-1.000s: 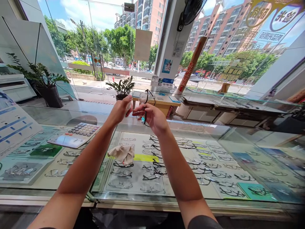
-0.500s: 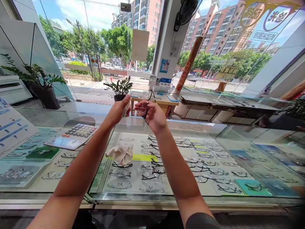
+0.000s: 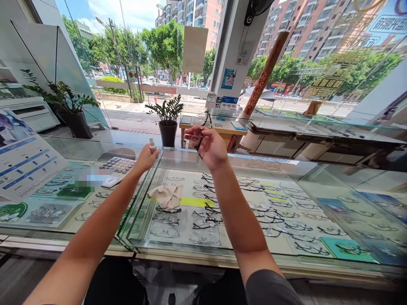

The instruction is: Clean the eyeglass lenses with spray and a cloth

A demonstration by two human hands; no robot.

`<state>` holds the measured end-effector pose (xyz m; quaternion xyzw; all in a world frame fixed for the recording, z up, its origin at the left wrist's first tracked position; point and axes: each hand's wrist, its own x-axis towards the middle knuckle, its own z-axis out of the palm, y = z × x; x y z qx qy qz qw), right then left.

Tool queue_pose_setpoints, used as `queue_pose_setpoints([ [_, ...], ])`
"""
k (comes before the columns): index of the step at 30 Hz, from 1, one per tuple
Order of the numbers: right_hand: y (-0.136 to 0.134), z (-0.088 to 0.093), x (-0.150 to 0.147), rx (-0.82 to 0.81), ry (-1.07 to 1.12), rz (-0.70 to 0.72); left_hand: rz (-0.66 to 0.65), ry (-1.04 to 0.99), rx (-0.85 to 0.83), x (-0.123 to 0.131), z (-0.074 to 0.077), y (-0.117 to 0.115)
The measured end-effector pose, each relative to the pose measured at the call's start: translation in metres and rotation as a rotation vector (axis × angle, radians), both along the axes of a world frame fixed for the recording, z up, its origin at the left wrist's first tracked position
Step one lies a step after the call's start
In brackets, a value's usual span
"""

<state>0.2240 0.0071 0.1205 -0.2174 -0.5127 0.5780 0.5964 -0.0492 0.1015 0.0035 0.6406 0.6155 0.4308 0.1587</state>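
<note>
Glasses (image 3: 197,136): clear glossy lenses, thin dark frame, material unclear. Spray bottle (image 3: 152,146): smooth whitish plastic. Counter (image 3: 273,167): clear glossy glass, reflective. Cloth (image 3: 165,195): beige matt fabric, soft, crumpled. Pot (image 3: 168,134): dark, smooth. Chart (image 3: 28,167): smooth printed paper, slight sheen.

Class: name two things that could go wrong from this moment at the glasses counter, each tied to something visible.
1. The right hand pinches the glasses above the glass counter; a slip could drop them onto it, and the grip may smear a lens.
2. The left hand holds the spray bottle near the calculator; stray spray might wet its keys.
</note>
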Motion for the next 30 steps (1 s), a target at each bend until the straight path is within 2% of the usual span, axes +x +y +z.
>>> queue_pose_setpoints([
  [2, 0.000, -0.001, -0.001, 0.005, -0.006, 0.007, 0.029, 0.039, -0.026, -0.008, -0.018, -0.002],
  [5, -0.002, -0.002, -0.001, 0.017, -0.002, 0.012, 0.074, 0.077, -0.064, -0.017, -0.035, -0.002],
  [8, -0.004, -0.002, 0.000, 0.025, -0.005, 0.012, 0.121, 0.097, -0.123, -0.022, -0.044, 0.000],
  [11, -0.007, 0.000, 0.000, 0.031, -0.013, 0.016, 0.149, 0.109, -0.167, -0.026, -0.047, 0.003],
  [22, -0.010, 0.001, -0.002, 0.032, -0.020, 0.010, 0.190, 0.089, -0.186, -0.025, -0.041, 0.000],
  [24, -0.010, 0.002, -0.001, 0.038, -0.026, 0.006, 0.246, 0.091, -0.069, -0.019, -0.034, -0.006],
  [26, -0.011, 0.003, 0.000, 0.042, -0.035, -0.001, 0.287, 0.106, 0.133, -0.009, -0.023, -0.015],
  [28, -0.012, 0.004, 0.000, 0.044, -0.038, -0.002, 0.199, 0.146, 0.209, 0.003, -0.010, -0.028],
  [30, -0.013, 0.005, 0.000, 0.044, -0.036, 0.005, -0.087, 0.248, 0.021, 0.015, -0.001, -0.043],
])
